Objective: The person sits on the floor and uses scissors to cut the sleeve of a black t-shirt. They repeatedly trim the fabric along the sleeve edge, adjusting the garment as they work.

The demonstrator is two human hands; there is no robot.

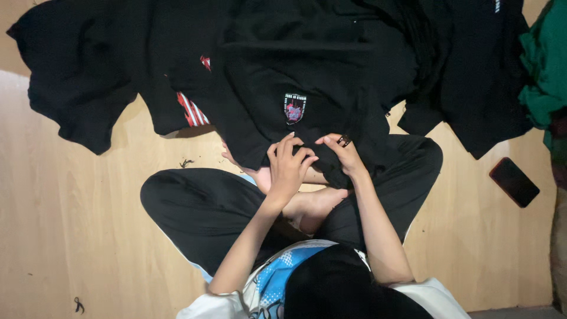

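Observation:
I sit cross-legged on a wooden floor with a black T-shirt (307,77) spread in front of me; it has a small shield-shaped emblem (295,108) on the chest. My left hand (287,168) curls its fingers over the shirt's near hem. My right hand (341,153), with a dark ring on one finger, pinches the same hem just beside it. The two hands are close together above my bare feet (313,207), and the hem is bunched between them.
Several other black garments lie around the shirt, one with a red and white striped print (192,111). A green cloth (546,65) is piled at the right edge. A dark phone (514,181) lies on the wooden floor (71,212) to the right.

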